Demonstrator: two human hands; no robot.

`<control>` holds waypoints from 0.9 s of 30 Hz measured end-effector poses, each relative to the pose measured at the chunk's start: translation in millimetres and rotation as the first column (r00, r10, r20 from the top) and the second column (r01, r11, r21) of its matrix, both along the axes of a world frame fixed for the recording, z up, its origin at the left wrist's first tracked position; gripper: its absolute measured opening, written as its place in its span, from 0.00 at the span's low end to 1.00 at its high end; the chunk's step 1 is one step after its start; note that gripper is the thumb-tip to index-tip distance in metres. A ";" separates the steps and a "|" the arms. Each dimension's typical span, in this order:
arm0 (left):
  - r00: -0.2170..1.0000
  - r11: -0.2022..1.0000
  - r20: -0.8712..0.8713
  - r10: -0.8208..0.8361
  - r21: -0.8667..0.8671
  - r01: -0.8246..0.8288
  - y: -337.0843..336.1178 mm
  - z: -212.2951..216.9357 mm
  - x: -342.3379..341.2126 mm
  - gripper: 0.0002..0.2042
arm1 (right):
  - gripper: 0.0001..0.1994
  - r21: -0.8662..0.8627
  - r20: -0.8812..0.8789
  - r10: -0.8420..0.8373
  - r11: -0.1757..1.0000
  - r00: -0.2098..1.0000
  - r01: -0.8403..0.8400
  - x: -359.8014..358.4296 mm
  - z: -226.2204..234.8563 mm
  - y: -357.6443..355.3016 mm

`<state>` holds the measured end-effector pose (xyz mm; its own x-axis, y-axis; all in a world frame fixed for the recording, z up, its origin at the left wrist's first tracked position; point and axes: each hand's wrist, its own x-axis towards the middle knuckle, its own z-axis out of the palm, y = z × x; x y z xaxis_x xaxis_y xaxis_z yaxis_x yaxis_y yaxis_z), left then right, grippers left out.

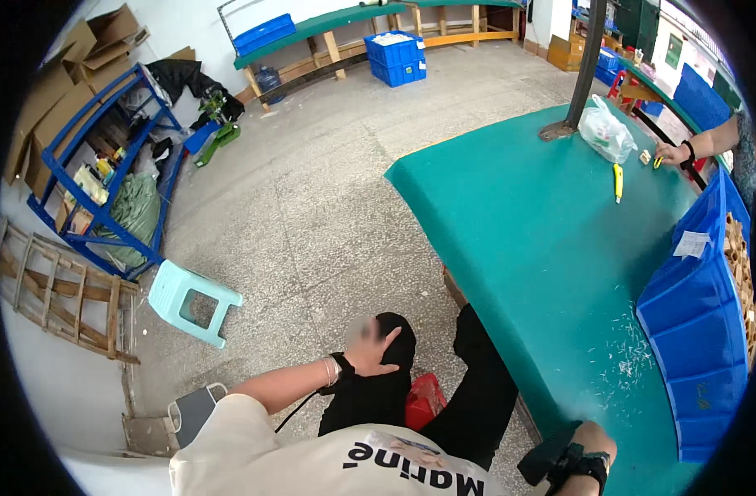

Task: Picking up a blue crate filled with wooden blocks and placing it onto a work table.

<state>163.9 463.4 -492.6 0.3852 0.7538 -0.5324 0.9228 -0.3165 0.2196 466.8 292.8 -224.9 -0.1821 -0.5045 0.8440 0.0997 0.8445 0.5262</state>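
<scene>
My left hand [368, 354] rests on my left knee, over black trousers, fingers spread and nothing in it. A blurred patch covers part of its fingertips. My right hand [595, 443] lies at the near edge of the green-topped table [518, 248], with a black strap round the wrist. A dark, boxy black thing [550, 453] sits beside that wrist; I cannot make out what it is. The right fingers are not distinct. Nearest to this hand are small pale scraps [630, 347] strewn over the table top and a large blue crate [696, 331] holding brown cardboard pieces.
A yellow utility knife [618, 183] and a white plastic bag [605, 132] lie by a metal post [587, 66]. Another person's hand [671, 154] is at the table's far right. On the floor stand a pale blue stool [175, 289], a blue rack [105, 219] and stacked blue crates [397, 59].
</scene>
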 end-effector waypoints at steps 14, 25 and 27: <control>0.997 0.990 -0.046 0.057 0.130 -0.051 -7.0 -6.0 -17.0 0.45 | 0.08 0.378 -0.201 0.060 0.926 0.978 0.021 -16.6 45.1 69.3; 0.999 0.990 -0.027 -0.038 0.131 0.041 -0.1 4.4 18.9 0.44 | 0.07 0.188 -0.408 -0.121 0.959 0.905 0.213 0.2 71.2 46.7; 0.999 0.990 -0.049 -0.010 0.142 0.017 -2.5 4.7 9.5 0.44 | 0.08 0.164 -0.395 -0.111 0.968 0.912 0.189 -0.1 67.0 54.8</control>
